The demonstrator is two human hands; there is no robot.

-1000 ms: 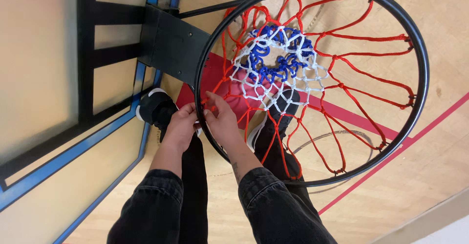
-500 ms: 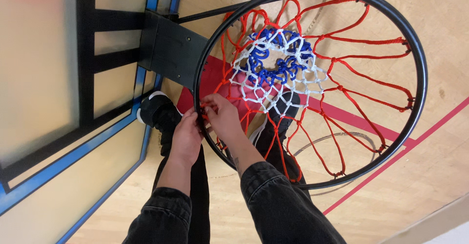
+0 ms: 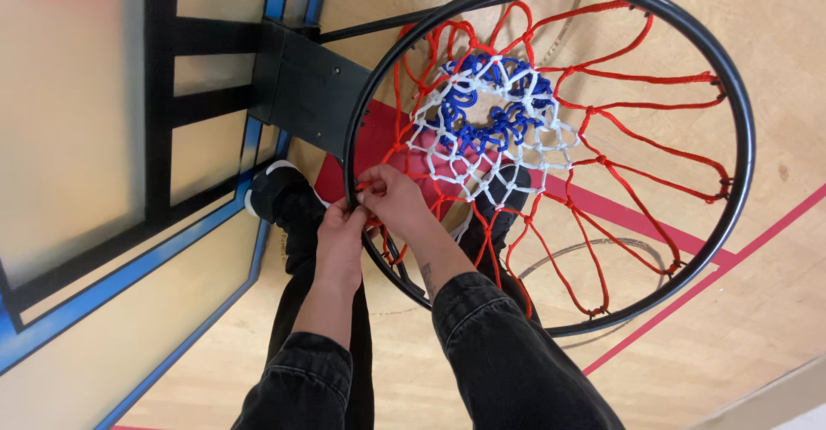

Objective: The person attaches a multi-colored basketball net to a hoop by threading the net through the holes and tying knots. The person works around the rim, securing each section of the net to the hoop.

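Red net cord (image 3: 372, 191) is pinched at the near-left part of the black rim (image 3: 747, 150), right by the backboard mount (image 3: 303, 92). Left hand (image 3: 341, 242) and right hand (image 3: 397, 199) both have a narrow fingertip grip on it. Looks like hooking a loop onto the rim; next bit probably needs a steady pull, keeping the cord snug.

- No packages, labels, signs or screens are in view anywhere, from twelve o'clock round to six and back.
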